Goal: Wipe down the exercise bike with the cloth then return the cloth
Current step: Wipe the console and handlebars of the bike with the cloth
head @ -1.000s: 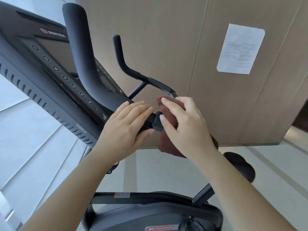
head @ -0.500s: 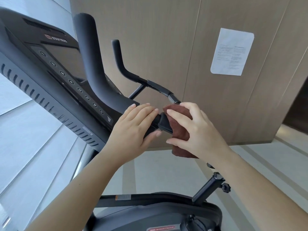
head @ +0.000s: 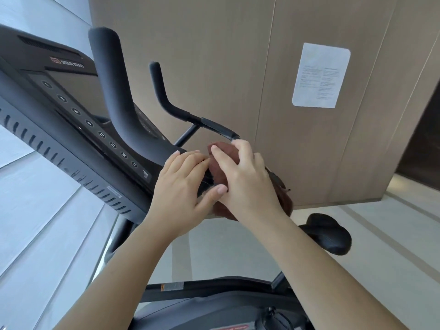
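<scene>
The black exercise bike fills the left and bottom of the head view, with its console (head: 78, 129) at the left and curved handlebars (head: 119, 96) rising in the middle. My left hand (head: 183, 186) is wrapped over the near handlebar grip. My right hand (head: 247, 179) presses a brown cloth (head: 284, 198) around the same grip, right beside the left hand. Most of the cloth is hidden under my right hand. The bike's black saddle (head: 331, 236) sits at the lower right.
A wood-panelled wall (head: 238, 55) stands close behind the handlebars, with a printed paper sheet (head: 320, 75) stuck on it. The far handlebar (head: 171, 103) reaches toward the wall. Pale tiled floor (head: 238, 246) shows below, and the bike's frame (head: 214, 289) crosses the bottom.
My right hand with the cloth has slid left along the grip toward my left hand. The view has shifted, and the saddle is back in sight.
</scene>
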Tool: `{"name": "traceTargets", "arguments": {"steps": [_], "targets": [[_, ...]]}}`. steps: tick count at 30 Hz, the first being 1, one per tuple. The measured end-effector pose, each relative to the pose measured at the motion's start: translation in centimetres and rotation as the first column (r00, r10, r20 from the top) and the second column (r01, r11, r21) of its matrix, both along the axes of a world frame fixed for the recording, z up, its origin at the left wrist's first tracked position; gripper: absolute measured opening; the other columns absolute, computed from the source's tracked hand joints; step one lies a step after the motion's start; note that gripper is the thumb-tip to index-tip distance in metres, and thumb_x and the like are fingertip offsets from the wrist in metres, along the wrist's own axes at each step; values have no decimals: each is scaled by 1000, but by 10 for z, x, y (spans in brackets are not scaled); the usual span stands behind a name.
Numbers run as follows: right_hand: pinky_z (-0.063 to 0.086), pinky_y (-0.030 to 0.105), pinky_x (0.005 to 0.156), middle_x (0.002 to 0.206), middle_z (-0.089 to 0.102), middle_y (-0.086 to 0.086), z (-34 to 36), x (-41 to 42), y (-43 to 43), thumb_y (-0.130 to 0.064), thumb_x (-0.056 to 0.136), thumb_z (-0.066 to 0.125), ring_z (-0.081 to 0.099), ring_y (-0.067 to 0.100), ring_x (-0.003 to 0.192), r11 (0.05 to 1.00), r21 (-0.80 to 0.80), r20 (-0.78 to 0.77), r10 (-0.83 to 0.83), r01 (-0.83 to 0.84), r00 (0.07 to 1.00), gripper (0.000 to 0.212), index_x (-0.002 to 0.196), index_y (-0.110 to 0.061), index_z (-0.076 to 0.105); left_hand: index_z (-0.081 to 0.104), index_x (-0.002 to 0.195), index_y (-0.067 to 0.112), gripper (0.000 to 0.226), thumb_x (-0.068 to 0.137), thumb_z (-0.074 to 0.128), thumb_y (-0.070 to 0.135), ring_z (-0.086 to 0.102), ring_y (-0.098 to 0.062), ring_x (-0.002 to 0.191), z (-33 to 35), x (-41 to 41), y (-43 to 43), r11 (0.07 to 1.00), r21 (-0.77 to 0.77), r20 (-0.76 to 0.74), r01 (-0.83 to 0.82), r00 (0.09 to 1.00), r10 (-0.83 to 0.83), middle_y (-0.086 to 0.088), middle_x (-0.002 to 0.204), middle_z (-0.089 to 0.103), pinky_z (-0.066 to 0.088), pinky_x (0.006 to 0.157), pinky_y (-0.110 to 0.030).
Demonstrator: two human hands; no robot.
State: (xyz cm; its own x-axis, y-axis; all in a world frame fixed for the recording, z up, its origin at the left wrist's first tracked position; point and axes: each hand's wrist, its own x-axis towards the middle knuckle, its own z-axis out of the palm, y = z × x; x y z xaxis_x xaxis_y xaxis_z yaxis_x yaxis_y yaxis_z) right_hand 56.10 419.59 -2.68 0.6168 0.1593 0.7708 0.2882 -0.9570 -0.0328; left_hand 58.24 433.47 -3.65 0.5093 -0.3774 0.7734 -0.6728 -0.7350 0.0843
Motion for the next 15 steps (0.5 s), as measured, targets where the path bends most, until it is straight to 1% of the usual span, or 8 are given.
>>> {"name": "traceTargets", "arguments": {"steps": [2,4,7,10,12,15], "targets": [[46,37,70,126,47,17,0,0,0,-37,78,63,49,35,93,1000,-4,-3,-7,7,1000,56,129,-18,50,60,113,5,80,87,13,64,49,-26,117,1,-1,0,1000,-15,-17,-1,1000,1,-8,113,61,19,106,-36],[44,34,68,126,48,14,-3,-2,-14,-44,77,63,49,32,94,1000,15,-35,7,-7,999,57,126,-19,52,60,113,5,81,87,12,64,49,-26,117,2,-2,-1,1000,1,-21,-11,1000,11,-8,113,61,20,106,-38],[39,30,68,123,49,13,-10,-3,-37,-39,68,77,51,33,93,998,35,-55,49,-48,997,63,123,-18,55,60,112,5,81,87,12,65,50,-27,116,4,-3,-1,999,31,-32,-21,999,22,-8,114,61,23,106,-43],[47,38,69,120,51,14,-14,-3,-53,-35,62,82,52,36,91,991,64,-74,123,-119,990,65,120,-16,57,60,111,6,79,86,15,66,52,-27,112,8,-5,-1,998,43,-37,-43,998,45,-8,113,61,26,104,-46],[49,43,73,120,50,13,-15,-2,-62,-34,62,83,53,37,95,982,88,-81,177,-170,981,66,120,-17,58,61,108,7,78,85,18,68,54,-27,107,11,-5,-3,997,51,-49,-66,996,69,-8,110,62,31,101,-47],[49,45,77,122,49,11,-17,1,-77,-34,61,83,53,36,100,964,102,-100,254,-244,962,68,122,-18,57,63,104,5,75,80,32,68,56,-29,100,13,-6,-6,992,62,-39,-110,993,112,-10,106,63,39,93,-47]]}}
